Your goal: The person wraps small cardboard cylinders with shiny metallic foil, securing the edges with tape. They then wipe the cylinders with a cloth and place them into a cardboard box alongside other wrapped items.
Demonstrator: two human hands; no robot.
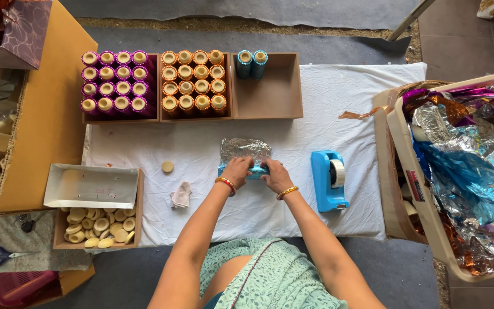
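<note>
**Foil could slip or tear mid-roll**

Both hands, left hand (237, 171) and right hand (276, 175), are clamped on a blue tube (257, 171) on the desk (361, 97), foil sheet (244, 149) just beyond them. Uneven pressure could wrinkle or rip it; the tape dispenser (329, 180) sits right of the right hand.

Blue tape dispenser (329, 180), scissors (1, 256)
</note>
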